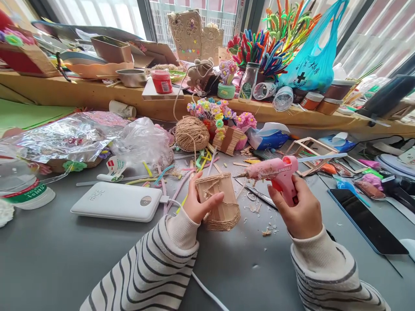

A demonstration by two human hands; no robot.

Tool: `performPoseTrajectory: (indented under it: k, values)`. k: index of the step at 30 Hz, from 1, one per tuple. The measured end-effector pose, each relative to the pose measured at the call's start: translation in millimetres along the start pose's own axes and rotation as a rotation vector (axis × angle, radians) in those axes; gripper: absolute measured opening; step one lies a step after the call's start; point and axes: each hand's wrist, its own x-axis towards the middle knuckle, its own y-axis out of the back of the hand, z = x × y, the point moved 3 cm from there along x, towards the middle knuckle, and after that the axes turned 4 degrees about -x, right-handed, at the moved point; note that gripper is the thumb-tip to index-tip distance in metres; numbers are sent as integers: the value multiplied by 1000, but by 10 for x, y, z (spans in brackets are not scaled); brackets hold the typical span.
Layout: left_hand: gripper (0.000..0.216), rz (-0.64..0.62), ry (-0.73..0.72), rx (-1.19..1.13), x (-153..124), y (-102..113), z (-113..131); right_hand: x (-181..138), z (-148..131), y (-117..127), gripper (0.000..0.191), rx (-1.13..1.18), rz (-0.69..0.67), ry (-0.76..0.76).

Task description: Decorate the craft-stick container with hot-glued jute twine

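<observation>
My left hand (199, 198) grips a small cardboard piece (223, 201) wrapped with jute twine at its rim and lower end, the thumb across its face. In my right hand (300, 205) is a pink hot glue gun (272, 172), fingers around its handle. A clear glue stick (324, 157) sticks out of the gun's back. The nozzle points left, close to the upper right edge of the cardboard piece; whether it touches, I cannot tell. Behind them lies a ball of jute twine (192, 134), a strand trailing down toward the piece.
A white power bank (116, 201) with a cable lies left of my hands, a plastic bottle (27, 185) beyond it. Scissors (259, 194) lie under the gun. On the right is a dark phone (366, 220). A cluttered wooden shelf (106, 96) runs along the back.
</observation>
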Motion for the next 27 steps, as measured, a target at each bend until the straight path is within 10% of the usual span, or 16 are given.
performPoseTrajectory:
  k: [27]
  values:
    - [90,37,-7,-25,-63,-33,3,-166,-174,-11,43,-150,95,130]
